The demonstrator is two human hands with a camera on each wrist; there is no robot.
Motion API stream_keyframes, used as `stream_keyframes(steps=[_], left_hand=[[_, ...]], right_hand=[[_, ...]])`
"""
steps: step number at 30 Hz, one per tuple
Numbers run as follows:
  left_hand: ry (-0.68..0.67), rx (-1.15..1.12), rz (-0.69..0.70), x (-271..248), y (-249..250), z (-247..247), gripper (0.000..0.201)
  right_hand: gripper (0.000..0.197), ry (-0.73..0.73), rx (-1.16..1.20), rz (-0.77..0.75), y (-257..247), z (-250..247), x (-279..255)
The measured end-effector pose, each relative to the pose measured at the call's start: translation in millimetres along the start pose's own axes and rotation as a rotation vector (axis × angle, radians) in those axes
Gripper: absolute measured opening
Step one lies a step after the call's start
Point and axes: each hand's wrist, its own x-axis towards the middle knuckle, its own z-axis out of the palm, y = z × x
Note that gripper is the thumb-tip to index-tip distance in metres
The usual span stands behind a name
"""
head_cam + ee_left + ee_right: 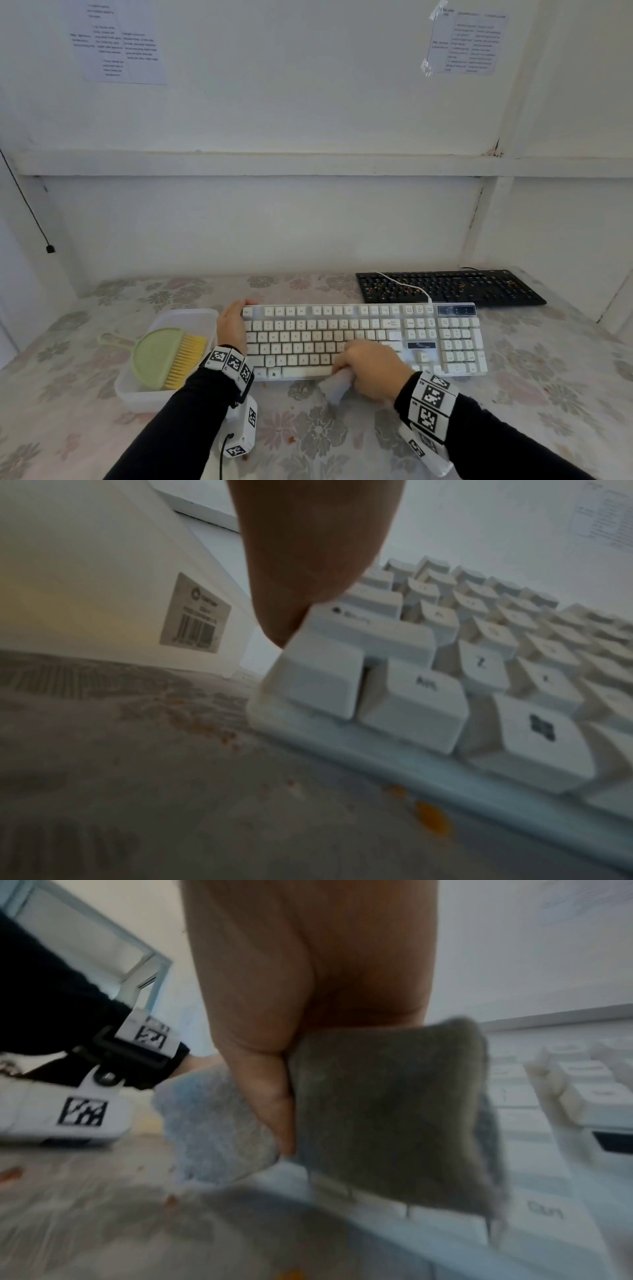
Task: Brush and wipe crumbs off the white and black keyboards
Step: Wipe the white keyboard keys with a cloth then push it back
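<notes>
We see a white wall [308, 102] in front of us. Two sheets of paper [120, 41] with small print are stuck high on it, one to the left and one to the right [466, 42]. A white ledge [239, 164] runs across the wall. A thin black cord [27, 202] hangs down at the left. The tabletop [342, 438] has a pale cloth with grey and pink flowers. The light is soft and even.

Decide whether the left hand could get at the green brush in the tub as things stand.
Probably yes. The left hand holds the white keyboard's left end, right beside the open tub. The green brush lies uncovered, with nothing between, but the hand must let go first.
</notes>
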Motion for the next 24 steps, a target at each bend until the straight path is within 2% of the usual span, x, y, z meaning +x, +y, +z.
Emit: stream_keyframes(steps=[3, 5, 7, 11, 15, 17, 21, 22, 24], left_hand=[[0.008, 0.000, 0.005, -0.2, 0.9, 0.9, 0.027], [0.013, -0.002, 0.005, -1.2, 1.5, 1.0, 0.028], [0.015, 0.011, 0.025, -2.2, 1.9, 0.7, 0.028], [0.009, 0.034, 0.060, -3.7, 3.0, 1.7, 0.028], [0.009, 0.028, 0.043, -0.7, 0.7, 0.7, 0.027], [0.009, 0.016, 0.031, 0.1, -0.3, 0.3, 0.027], [0.015, 0.002, 0.024, -0.7, 0.7, 1.4, 0.027], [0.017, -0.004, 0.019, -0.7, 0.6, 1.2, 0.027], [0.012, -0.005, 0.011, -0.6, -0.1, 0.5, 0.026]], right_hand=[[0.031, 0.287, 0.092, 0.072, 6.6, -17.0, 7.2], [0.031, 0.366, 0.072, 0.144, 11.9, -25.0, 11.3], [0.029, 0.302, 0.036, 0.176, 15.4, -25.5, 11.3], [0.021, 0.064, 0.021, 0.107, 15.6, -12.3, 4.7], [0.023, -0.116, -0.074, 0.099, 13.2, -9.2, 1.5], [0.022, -0.081, -0.050, 0.106, 14.7, -15.3, 2.0], [0.024, 0.255, 0.074, 0.155, 25.8, -35.1, 6.5], [0.025, 0.287, 0.069, 0.169, 28.8, -36.8, 6.8], [0.019, 0.230, 0.022, 0.164, 32.1, -32.9, 5.8]])
